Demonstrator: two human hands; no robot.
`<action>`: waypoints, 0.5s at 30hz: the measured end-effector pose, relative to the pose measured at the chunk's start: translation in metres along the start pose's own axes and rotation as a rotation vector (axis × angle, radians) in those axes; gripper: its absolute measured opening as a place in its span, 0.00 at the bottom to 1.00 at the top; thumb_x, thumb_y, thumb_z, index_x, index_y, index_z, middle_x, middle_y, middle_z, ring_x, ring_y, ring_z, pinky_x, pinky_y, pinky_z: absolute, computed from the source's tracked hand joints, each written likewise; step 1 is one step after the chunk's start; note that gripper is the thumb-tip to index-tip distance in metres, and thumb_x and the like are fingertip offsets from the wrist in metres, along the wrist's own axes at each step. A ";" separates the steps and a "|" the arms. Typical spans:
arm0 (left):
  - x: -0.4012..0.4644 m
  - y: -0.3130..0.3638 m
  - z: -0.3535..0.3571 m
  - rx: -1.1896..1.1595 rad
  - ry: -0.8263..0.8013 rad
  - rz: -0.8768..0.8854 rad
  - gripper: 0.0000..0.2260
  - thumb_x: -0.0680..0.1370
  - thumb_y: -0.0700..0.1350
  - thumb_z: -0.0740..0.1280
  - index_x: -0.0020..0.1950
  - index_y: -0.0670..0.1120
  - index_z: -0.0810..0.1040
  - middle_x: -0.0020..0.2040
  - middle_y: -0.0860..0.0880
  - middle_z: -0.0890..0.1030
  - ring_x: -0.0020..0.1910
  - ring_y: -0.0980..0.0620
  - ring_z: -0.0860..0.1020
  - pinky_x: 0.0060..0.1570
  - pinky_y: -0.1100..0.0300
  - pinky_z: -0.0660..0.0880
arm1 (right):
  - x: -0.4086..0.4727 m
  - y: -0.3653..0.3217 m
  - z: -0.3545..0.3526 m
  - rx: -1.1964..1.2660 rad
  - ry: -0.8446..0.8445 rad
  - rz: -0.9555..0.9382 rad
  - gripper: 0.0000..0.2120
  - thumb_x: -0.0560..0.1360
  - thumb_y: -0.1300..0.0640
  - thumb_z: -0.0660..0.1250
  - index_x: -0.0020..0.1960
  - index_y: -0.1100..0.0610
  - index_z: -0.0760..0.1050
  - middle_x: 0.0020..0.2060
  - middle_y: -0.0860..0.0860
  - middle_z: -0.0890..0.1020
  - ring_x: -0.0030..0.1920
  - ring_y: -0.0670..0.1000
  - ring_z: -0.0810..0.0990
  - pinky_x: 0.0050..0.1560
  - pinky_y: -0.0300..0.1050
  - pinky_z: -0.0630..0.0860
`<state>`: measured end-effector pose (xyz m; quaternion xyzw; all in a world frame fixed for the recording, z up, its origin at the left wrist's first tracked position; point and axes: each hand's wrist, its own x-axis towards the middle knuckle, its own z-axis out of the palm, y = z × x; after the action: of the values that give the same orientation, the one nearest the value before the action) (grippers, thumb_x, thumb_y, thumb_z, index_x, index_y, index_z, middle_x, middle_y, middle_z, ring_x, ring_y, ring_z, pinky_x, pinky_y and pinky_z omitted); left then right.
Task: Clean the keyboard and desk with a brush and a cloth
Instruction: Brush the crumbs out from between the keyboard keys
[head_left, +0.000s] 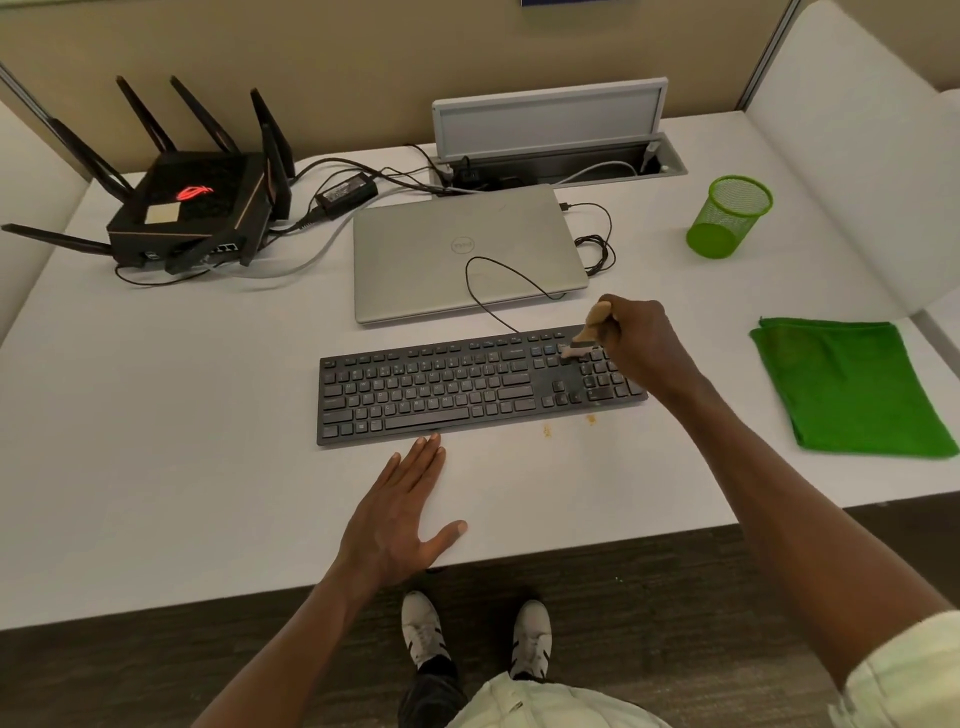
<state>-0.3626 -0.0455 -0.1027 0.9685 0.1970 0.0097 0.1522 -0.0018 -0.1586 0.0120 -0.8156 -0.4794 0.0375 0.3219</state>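
Note:
A black keyboard (441, 389) lies across the middle of the white desk (156, 467). My right hand (636, 340) grips a small wooden-handled brush (584, 335) over the keyboard's upper right corner, its bristles on the keys near the number pad. My left hand (402, 512) rests flat on the desk just in front of the keyboard, fingers straight, fingertips at its front edge. A folded green cloth (847, 387) lies on the desk to the right. Small brownish crumbs (569, 425) sit on the desk just below the keyboard's right part.
A closed silver laptop (457, 249) sits behind the keyboard, with a thin black cable (498, 275) looping over it. A black router (192, 208) with antennas stands back left, a green mesh cup (727, 215) back right. An open cable box (550, 130) is at the rear.

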 end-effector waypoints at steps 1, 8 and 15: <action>0.000 -0.001 0.000 0.001 0.000 -0.002 0.41 0.80 0.70 0.55 0.84 0.45 0.50 0.84 0.49 0.46 0.83 0.55 0.44 0.80 0.54 0.45 | 0.000 0.005 0.000 -0.052 -0.004 -0.008 0.09 0.75 0.69 0.61 0.43 0.59 0.77 0.36 0.53 0.85 0.35 0.54 0.82 0.37 0.51 0.79; 0.000 -0.001 0.000 0.003 0.005 0.008 0.41 0.80 0.70 0.55 0.84 0.45 0.50 0.84 0.49 0.46 0.83 0.54 0.44 0.80 0.53 0.45 | 0.005 0.011 -0.003 -0.045 0.010 -0.042 0.07 0.75 0.66 0.61 0.43 0.58 0.76 0.35 0.52 0.83 0.34 0.54 0.80 0.36 0.53 0.77; 0.000 0.000 -0.001 -0.002 0.009 0.007 0.41 0.80 0.70 0.53 0.84 0.44 0.51 0.84 0.49 0.47 0.83 0.54 0.45 0.80 0.53 0.46 | 0.005 0.027 -0.004 -0.153 -0.004 0.043 0.09 0.74 0.67 0.60 0.42 0.56 0.75 0.35 0.53 0.84 0.35 0.57 0.80 0.36 0.53 0.78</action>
<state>-0.3625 -0.0456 -0.1021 0.9689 0.1942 0.0148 0.1524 0.0226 -0.1655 0.0015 -0.8479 -0.4637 0.0093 0.2568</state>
